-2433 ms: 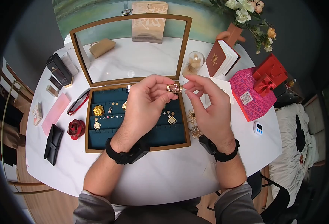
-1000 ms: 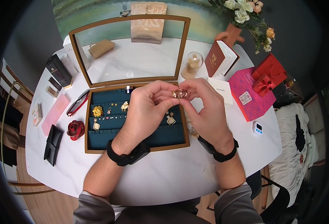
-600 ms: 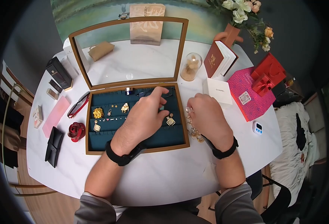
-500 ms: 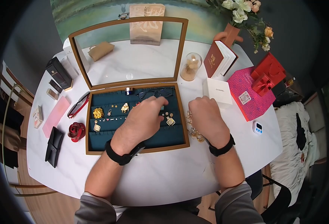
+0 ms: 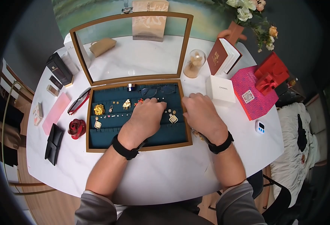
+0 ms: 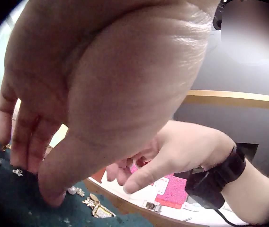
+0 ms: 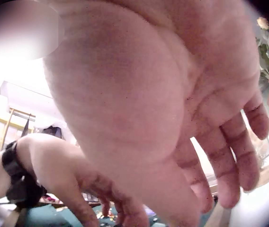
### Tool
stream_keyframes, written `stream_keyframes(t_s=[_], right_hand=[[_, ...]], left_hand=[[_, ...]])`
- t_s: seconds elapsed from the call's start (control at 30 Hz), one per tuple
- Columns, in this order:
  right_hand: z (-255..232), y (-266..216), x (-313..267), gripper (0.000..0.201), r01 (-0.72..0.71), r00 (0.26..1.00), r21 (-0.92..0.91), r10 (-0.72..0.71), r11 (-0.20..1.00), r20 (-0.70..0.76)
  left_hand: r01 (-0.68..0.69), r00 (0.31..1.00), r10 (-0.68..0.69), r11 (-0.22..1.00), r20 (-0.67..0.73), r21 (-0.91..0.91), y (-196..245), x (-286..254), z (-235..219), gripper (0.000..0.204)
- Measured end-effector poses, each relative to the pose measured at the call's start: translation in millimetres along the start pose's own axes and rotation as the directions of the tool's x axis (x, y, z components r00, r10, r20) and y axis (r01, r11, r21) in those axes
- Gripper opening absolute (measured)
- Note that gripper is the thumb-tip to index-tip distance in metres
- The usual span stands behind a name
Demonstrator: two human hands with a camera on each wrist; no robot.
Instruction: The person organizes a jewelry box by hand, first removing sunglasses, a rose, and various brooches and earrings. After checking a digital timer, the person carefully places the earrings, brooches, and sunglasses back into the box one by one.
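In the head view my left hand reaches over the blue-green lining of a wooden jewellery box. Its fingers point down at the cloth, close to small stud earrings in the left wrist view; nothing shows between thumb and fingers. A diamond-shaped gold earring lies right of the thumb. My right hand hovers at the box's right edge, fingers loosely extended and apart in the right wrist view, holding nothing visible. Partly hidden below it is gold jewellery on the table. A gold flower ornament sits at the box's left.
The glass lid stands raised behind. Eyeglasses and a small jar occupy the back row. Right of the box are a white box and a glass dome. A red flower and black case lie left.
Earlier both hands held a small gold piece with pinkish stones between them. The hands have since parted and lowered; that piece no longer shows in the fingers, and the eyeglasses have come into view.
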State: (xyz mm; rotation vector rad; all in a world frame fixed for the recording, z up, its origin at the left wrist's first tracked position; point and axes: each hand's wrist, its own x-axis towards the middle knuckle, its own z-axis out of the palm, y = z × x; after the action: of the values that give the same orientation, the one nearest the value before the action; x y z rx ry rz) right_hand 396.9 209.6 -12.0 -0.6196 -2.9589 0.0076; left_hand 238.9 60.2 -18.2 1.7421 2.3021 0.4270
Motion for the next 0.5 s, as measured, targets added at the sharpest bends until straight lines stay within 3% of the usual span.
stream_keyframes(t_s=[0.07,0.23,0.3,0.5], right_hand=[[-1.5,-7.4,3.1,0.017,0.127,0.992,0.29,-0.114,0.948,-0.061],[16.5,-24.2,6.3,0.025,0.098,0.994,0.244,-0.104,0.965,0.012],[26.0,-26.5,6.1,0.018,0.136,0.99,0.147,-0.128,0.98,-0.066],[30.2,-29.3,6.3,0.012,0.077,0.996,0.277,-0.058,0.958,-0.075]], left_hand=[[-0.014,1.0,0.014,1.0,-0.014,-0.003,-6.8,3.3,4.6,0.037],[-0.023,0.998,0.018,0.996,-0.054,-0.083,-17.3,10.2,8.3,0.027],[0.038,0.999,-0.04,0.994,-0.016,-0.106,-17.4,13.2,7.3,0.02],[0.028,0.996,-0.031,0.999,-0.082,-0.034,-15.6,15.1,8.2,0.013]])
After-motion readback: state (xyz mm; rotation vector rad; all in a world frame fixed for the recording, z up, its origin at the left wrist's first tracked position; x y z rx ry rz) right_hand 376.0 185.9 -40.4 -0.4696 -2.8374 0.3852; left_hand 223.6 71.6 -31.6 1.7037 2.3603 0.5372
